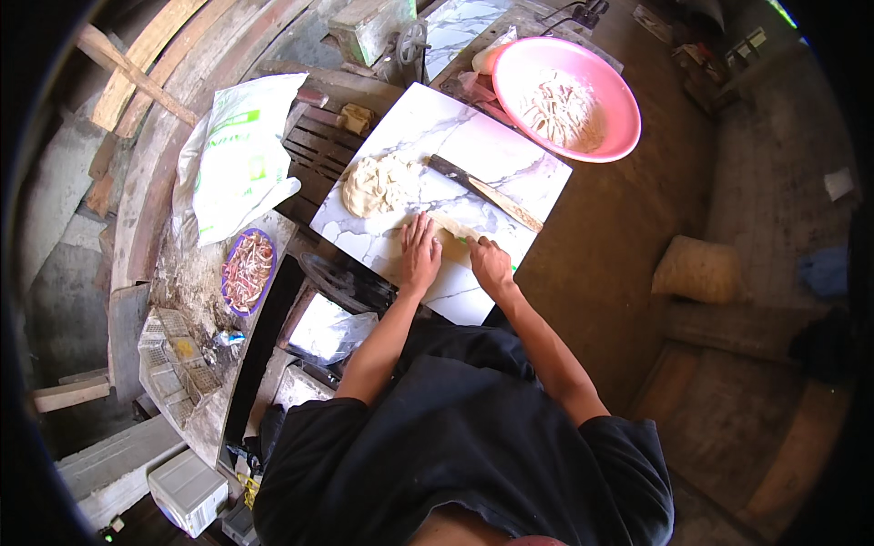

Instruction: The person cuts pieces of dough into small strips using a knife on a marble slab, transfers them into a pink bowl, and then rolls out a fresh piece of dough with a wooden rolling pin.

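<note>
On a white, grey-veined marble-patterned board (473,136), a flattened strip of pale dough (450,224) lies in front of me. My left hand (420,251) rests flat at the strip's left end, fingers stretched out. My right hand (492,266) is closed round a knife with a green handle (471,239), beside the dough's right end; its blade is hard to make out. A soft mound of dough (376,185) sits at the board's left. Beyond my hands, a long flat wooden stick (487,193) with a dark end lies slantwise across the board.
A pink basin (624,114) with floured dough strips stands past the board's far right corner. To the left are a white plastic sack (241,150), a purple-rimmed dish (270,264) of thin reddish-white pieces, and a wire-like basket (177,364). A tan sack (699,270) lies at right.
</note>
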